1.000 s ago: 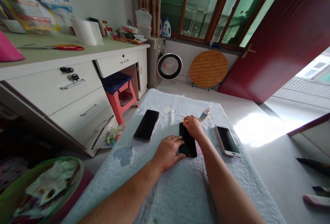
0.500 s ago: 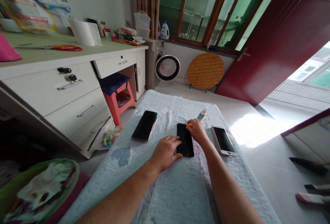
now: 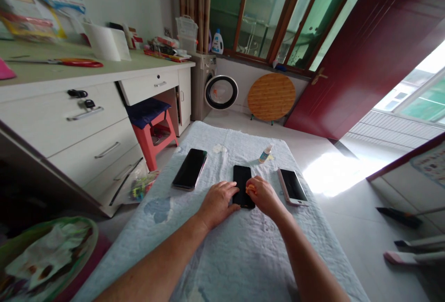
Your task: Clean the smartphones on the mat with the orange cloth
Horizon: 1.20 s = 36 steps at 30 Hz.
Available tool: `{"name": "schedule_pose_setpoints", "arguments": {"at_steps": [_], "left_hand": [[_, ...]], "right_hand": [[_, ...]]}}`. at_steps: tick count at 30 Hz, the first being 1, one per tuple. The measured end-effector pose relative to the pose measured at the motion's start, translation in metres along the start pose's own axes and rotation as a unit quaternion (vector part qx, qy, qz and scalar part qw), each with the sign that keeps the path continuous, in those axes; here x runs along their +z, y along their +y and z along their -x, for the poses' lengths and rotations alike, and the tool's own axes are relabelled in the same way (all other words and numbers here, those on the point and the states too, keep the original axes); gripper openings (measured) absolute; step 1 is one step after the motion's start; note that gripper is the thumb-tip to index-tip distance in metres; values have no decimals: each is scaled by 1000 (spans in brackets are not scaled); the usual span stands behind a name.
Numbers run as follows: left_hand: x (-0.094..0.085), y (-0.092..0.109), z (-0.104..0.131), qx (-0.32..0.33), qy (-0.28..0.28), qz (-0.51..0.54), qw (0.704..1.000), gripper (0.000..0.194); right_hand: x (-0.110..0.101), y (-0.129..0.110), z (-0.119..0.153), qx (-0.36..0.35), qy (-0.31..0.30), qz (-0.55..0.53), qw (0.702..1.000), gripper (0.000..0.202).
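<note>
A black smartphone (image 3: 243, 177) lies screen up on the cloth-covered table. My left hand (image 3: 218, 204) holds it by its left side, fingers on the edge and thumb by the lower corner. Bunched in my right hand (image 3: 266, 195) is a small orange cloth (image 3: 249, 189), pressed on the right part of the screen; the fingers hide much of it. To the left lies a larger dark phone (image 3: 190, 168), and to the right a white-framed phone (image 3: 294, 186). Beyond my right hand a small spray bottle (image 3: 265, 154) stands upright.
Pale blue quilted fabric (image 3: 222, 265) covers the table. At left are a drawer desk (image 3: 86, 140), a red stool (image 3: 149, 140) and a waste bin (image 3: 93, 242). A washing machine (image 3: 201, 84) with its door open and a round wooden tabletop (image 3: 271, 96) stand farther back.
My right hand has moved the orange cloth down the screen, from near its top right corner toward the middle. The spray bottle now shows fully. The whole view has shifted slightly.
</note>
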<state>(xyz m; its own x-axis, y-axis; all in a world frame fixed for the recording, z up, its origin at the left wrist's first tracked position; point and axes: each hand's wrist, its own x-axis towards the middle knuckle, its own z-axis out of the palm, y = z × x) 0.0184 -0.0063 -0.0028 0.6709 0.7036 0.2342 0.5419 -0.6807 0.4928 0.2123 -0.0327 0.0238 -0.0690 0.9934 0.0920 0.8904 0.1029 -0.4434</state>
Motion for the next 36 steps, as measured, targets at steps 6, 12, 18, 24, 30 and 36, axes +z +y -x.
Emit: {"name": "schedule_pose_setpoints", "arguments": {"at_steps": [6,12,18,24,30,36], "left_hand": [[1,0,0,-5,3,5,1000,47],[0,2,-1,-13,-4,2,1000,47],[0,3,0,-21,7,-1,1000,42],[-2,3,0,-18,-6,6,1000,43],[-1,2,0,-13,-5,8,1000,45],[2,2,0,-24,17,46,999,52]], "right_hand": [[-11,-17,25,-16,-57,-19,998,15],[-24,-25,33,-34,-120,-36,992,19],[-20,-10,6,-25,-73,-6,997,17],[-3,11,-36,5,25,17,1000,16],[11,10,-63,26,85,28,996,16],[11,-4,-58,-18,61,-5,998,18]]}}
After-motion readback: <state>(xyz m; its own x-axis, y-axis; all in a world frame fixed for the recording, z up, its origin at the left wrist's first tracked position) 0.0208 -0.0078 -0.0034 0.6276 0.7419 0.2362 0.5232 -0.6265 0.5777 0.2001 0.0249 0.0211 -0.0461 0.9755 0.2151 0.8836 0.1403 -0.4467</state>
